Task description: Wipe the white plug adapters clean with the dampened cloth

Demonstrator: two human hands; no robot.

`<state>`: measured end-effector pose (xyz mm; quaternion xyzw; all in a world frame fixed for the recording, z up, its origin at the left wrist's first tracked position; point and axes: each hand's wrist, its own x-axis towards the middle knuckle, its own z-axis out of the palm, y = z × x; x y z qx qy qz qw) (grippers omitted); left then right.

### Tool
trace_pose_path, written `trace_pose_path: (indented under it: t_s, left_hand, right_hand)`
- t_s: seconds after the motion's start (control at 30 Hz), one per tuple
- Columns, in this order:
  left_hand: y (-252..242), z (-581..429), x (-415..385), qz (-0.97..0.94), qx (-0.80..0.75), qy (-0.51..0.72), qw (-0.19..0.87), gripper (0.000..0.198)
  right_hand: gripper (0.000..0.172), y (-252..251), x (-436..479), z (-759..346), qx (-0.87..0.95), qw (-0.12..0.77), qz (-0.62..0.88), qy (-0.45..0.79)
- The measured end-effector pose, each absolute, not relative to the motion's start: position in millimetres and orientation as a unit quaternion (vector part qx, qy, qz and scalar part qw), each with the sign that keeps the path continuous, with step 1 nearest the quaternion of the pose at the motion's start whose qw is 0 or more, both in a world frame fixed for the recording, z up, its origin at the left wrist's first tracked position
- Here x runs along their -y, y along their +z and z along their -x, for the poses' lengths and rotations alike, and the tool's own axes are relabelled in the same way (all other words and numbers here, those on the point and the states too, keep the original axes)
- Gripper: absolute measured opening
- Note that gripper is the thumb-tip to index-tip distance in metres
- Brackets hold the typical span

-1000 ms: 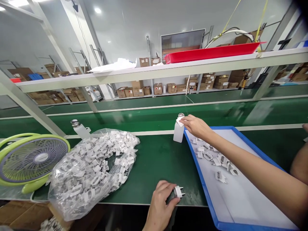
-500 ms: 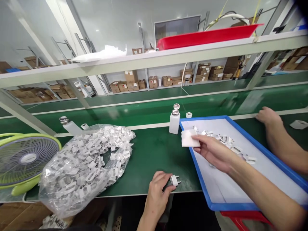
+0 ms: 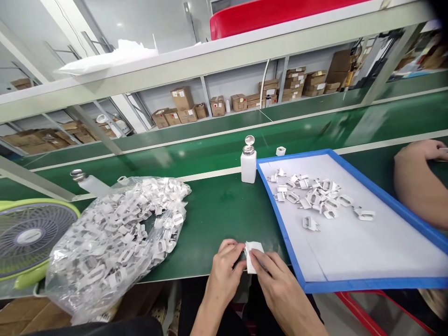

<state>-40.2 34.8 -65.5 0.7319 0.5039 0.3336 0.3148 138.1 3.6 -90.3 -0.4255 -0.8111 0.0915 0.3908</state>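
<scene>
Hands, two, side by side at near edge of green desk [image 3: 217, 214]. Left hand [image 3: 224, 268]: fingers bent, pinching one white plug piece [image 3: 246, 251], mostly covered, only a sliver visible. Right hand [image 3: 276, 280]: back facing up, fingers pressed together on one folded white wipe [image 3: 255, 254], which overlaps the plug piece between the two hands.

Right of hands: one blue-rimmed tray [image 3: 345, 283], white base, holding a heap of white plug pieces [image 3: 315, 198], overlapping, exact count unclear; one lies apart on the near side of the heap. Red stool [image 3: 360, 308], partly visible under tray.

Left of hands: one clear plastic bag [image 3: 115, 233], packed with many more white pieces, uncountable. One lime-green fan [image 3: 30, 237] beside it, cut by frame edge.

Farther: two white bottles with metal tops, one upright [image 3: 248, 167] at tray's far left corner, one behind bag [image 3: 94, 185], lower part hidden. One loose white piece [image 3: 280, 151] just beyond tray.

Co-worker's arm [image 3: 416, 177], one, beyond tray at right; its fingers mostly out of frame, state cannot be told.

Overhead shelf: one red tray [image 3: 280, 17], one white sheet [image 3: 115, 58]. Back: stacked cartons [image 3: 182, 99]
</scene>
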Motion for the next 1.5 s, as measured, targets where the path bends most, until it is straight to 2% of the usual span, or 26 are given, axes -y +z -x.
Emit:
trace_pose_path:
  t_s: [0.1, 0.2, 0.4, 0.93, 1.17, 1.5]
  left_hand:
    - [-66.6, 41.7, -35.9, -0.735, -0.504, 0.327, 0.315, 0.035]
    - [-66.8, 43.5, -36.6, -0.738, -0.501, 0.325, 0.316, 0.038]
    - [-64.8, 43.0, -36.9, -0.736, -0.503, 0.328, 0.312, 0.047]
    - [-63.3, 39.1, -32.5, -0.736, -0.51, 0.323, 0.307, 0.034]
    - [-58.9, 44.8, -35.1, -0.761, -0.486, 0.294, 0.313, 0.035]
    - [-52.6, 45.6, -35.6, -0.775, -0.475, 0.273, 0.314, 0.036]
  right_hand:
    - [0.046, -89.3, 6.2, -144.5, 0.836, 0.372, 0.403, 0.021]
    - [0.043, -87.8, 9.9, -142.9, 0.844, 0.358, 0.397, -0.031]
    - [0.04, -92.3, 10.5, -132.3, 0.825, 0.378, 0.419, -0.023]
    - [0.039, -95.1, -10.1, -136.0, 0.822, 0.361, 0.441, -0.001]
    - [0.043, -94.1, 4.2, -139.4, 0.829, 0.353, 0.434, -0.006]
    - [0.04, -93.2, 1.5, -134.6, 0.825, 0.373, 0.424, -0.012]
